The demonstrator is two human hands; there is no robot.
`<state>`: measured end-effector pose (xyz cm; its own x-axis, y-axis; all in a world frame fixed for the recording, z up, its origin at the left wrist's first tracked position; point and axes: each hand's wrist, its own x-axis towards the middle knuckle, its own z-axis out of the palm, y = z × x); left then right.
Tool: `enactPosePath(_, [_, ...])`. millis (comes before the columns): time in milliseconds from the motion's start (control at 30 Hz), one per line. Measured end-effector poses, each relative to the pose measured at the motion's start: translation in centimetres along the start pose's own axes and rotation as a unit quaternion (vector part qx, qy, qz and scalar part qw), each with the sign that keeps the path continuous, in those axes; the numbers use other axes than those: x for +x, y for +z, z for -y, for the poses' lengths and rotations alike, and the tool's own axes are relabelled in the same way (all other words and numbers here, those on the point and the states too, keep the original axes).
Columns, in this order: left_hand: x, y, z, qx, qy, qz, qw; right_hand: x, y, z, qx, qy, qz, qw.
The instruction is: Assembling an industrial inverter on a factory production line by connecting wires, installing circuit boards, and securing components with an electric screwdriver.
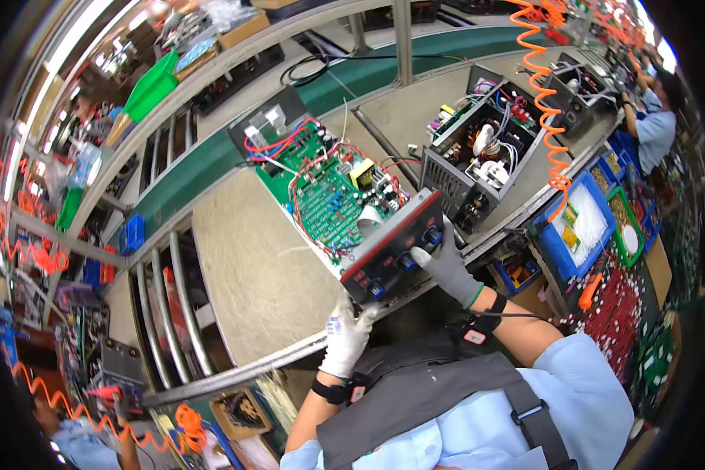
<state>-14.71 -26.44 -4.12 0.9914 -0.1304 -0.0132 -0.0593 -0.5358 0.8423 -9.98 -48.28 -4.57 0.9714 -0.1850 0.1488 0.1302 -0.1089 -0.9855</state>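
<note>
A black front panel [392, 254] with blue knobs and a red top edge stands at the near side of a green circuit board [329, 200] dense with parts and red and blue wires. In a grey glove, my right hand [450, 272] grips the panel's right end, thumb across its face by a knob. My left hand [346, 338], gloved in white, is just below the panel's left corner with thumb and fingers apart; whether a fingertip touches the panel I cannot tell. Behind the board, a black plate [268, 125] is joined by wires.
An open black metal housing [486, 149] full of electronics is on the right of the bench [251, 258]. A coiled orange air hose [542, 94] hangs beside it. Parts bins, including a blue tray [576, 223], are at the right. Metal rollers [172, 309] lie left. A co-worker [654, 117] works far right.
</note>
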Motion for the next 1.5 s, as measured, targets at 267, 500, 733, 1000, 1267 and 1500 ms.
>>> enactPosePath(267, [-1.2,-3.2,6.3,0.05,0.0,-0.037,0.998,-0.3,3.0,-0.3,-0.089,0.068,0.1,0.989])
enactPosePath(500, [-3.5,-7.0,10.5,0.237,-0.078,-0.225,0.942,2.5,-7.1,-0.7,-0.145,0.129,0.497,0.846])
enactPosePath(733, [-5.9,-3.2,7.7,0.126,-0.199,-0.306,0.923,4.2,-20.0,-8.4,-0.575,0.015,0.201,0.793])
enactPosePath(1000, [-4.7,-5.9,7.4,-0.029,-0.304,-0.38,0.873,7.3,-20.4,-12.1,-0.516,-0.017,0.361,0.777])
enactPosePath(1267, [-4.0,-7.9,7.7,-0.226,-0.181,-0.393,0.873,7.8,-15.3,-6.0,-0.498,0.088,0.473,0.722])
enactPosePath(1500, [-5.0,-10.2,10.5,-0.183,-0.236,-0.253,0.92,2.7,-3.2,-1.5,-0.285,0.149,0.397,0.86])
